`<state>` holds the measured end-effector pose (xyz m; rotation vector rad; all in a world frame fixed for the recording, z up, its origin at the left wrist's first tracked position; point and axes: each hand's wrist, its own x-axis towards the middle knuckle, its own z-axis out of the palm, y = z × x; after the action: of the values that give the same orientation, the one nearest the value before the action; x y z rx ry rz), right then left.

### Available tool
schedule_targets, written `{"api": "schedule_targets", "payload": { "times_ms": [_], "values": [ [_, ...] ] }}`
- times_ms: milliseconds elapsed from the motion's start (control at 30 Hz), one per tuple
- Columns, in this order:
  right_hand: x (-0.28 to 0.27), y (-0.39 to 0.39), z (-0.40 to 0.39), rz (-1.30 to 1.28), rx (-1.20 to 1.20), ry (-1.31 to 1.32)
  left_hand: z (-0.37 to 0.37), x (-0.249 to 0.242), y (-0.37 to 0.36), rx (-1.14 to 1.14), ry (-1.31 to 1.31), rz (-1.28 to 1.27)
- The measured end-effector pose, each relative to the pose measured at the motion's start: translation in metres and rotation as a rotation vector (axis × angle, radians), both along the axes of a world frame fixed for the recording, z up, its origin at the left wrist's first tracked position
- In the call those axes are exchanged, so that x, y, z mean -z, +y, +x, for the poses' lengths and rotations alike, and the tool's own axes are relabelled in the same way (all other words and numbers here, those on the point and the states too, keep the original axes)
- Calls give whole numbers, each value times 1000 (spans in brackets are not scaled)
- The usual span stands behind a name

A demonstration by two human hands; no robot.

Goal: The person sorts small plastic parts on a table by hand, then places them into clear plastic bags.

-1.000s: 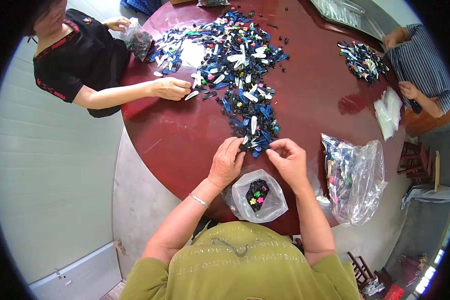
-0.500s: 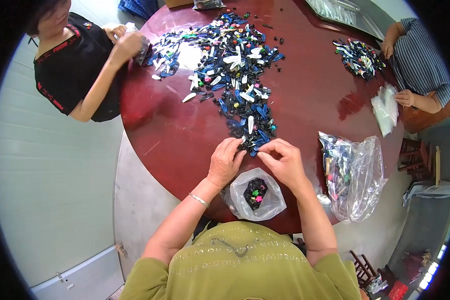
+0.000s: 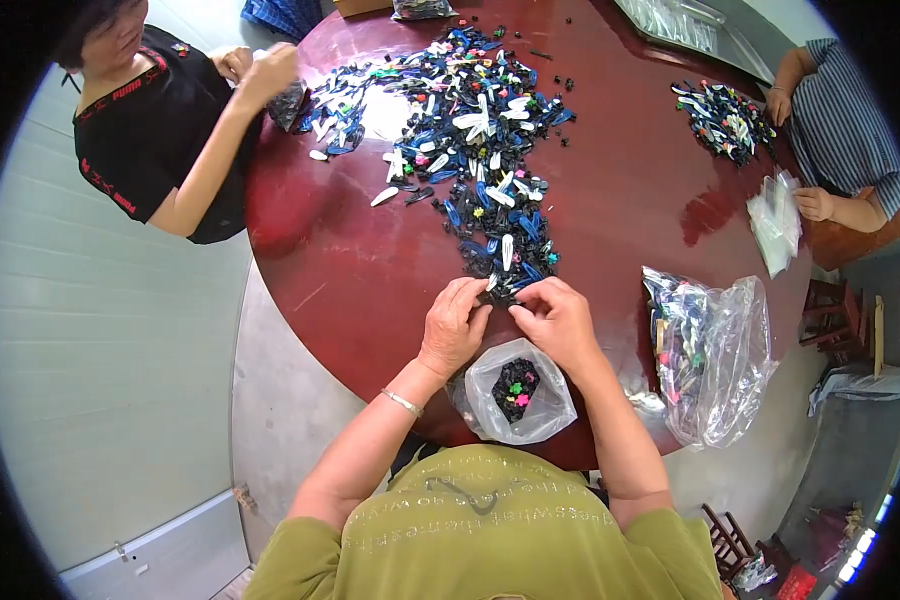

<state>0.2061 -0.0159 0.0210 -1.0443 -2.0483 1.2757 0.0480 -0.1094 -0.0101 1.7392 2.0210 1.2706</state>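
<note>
At the near end of a long pile of hair clips (image 3: 480,200), my left hand (image 3: 452,322) has thumb and fingers closed over small dark pieces. Facing it, my right hand (image 3: 560,322) pinches at the same spot, fingertips hiding what is between them. The pile mixes white and blue snap clips with small black claw clips and bright flower-shaped ones. Just below my hands stands an open clear plastic bag (image 3: 552,415). Inside it lie small black clips (image 3: 515,380) with a green and a pink flower clip on top.
A filled clear bag of clips (image 3: 705,360) lies to my right on the round red table (image 3: 340,280). Co-workers sit far left and far right. The right one has a smaller clip pile (image 3: 725,120) and flat plastic bags (image 3: 773,225). A metal tray (image 3: 705,35) stands behind.
My right hand has shifted slightly left, closer to my left hand, and a blue clip near its fingertips is now covered. The left co-worker's hand has risen.
</note>
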Motion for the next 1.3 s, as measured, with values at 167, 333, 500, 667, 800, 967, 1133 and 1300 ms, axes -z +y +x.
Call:
{"api": "schedule_targets", "payload": {
  "times_ms": [167,333,500,667,800,967,1133,1300],
  "values": [
    [-53,-4,29,-333,-42,312,3,-7,4,-43,-181,-72],
    [-79,-5,34,-123,-195,186,4,-6,8,4,-51,-74],
    [-8,7,6,237,-45,17,0,-6,5,14,91,-56],
    [10,2,-2,455,-81,-205,-10,-12,4,-28,214,-68],
    [12,2,0,346,-14,-113,-13,-21,11,14,269,-53],
    [0,4,7,-94,95,137,-8,-15,14,68,287,-55],
    [-59,-8,29,-440,-56,421,-11,2,13,52,220,55],
    [-86,-11,38,-280,-269,287,-11,1,13,57,166,77]
  ]
}}
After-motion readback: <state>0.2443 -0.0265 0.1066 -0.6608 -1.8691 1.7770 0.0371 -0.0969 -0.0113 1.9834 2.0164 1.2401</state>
